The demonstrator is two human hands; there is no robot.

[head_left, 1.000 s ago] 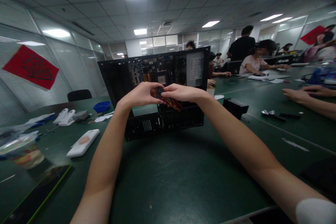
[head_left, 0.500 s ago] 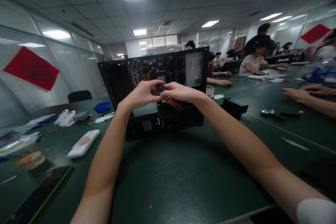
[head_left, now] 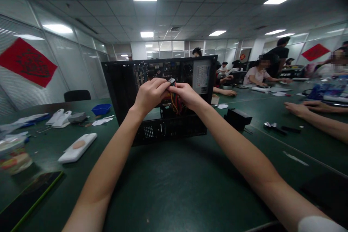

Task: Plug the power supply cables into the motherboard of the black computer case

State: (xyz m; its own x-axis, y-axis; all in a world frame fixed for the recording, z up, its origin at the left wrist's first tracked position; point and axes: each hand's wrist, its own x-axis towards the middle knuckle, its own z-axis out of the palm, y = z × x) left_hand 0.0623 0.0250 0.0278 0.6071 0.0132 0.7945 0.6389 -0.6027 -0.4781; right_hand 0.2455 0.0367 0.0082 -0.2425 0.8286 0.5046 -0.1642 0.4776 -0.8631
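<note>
A black computer case (head_left: 119, 90) stands open-sided before me on the green table. Inside it show a motherboard (head_left: 160, 68) and, at the upper right, a power supply (head_left: 201, 78) with a pale label. Both hands are in front of the opening, pinching a multi-pin cable connector (head_left: 171, 80) between them. My left hand (head_left: 151, 95) is closed at the connector's left side, its fingertips partly hidden. My right hand (head_left: 186, 94) grips it from the right, thumb and fingers together. Coloured wires (head_left: 175, 102), red, yellow and black, hang below the connector.
On the left are a white power bank (head_left: 78, 148), a dark phone with a green edge (head_left: 32, 197), a plastic cup (head_left: 15, 157) and a blue tray (head_left: 101, 109). At right sit a black box-shaped part (head_left: 237, 119) and another person's hands (head_left: 301, 108).
My hands have turned the connector so its pin end now shows at the top, wires hanging lower. My left fingers have closed in. The view has shifted slightly.
</note>
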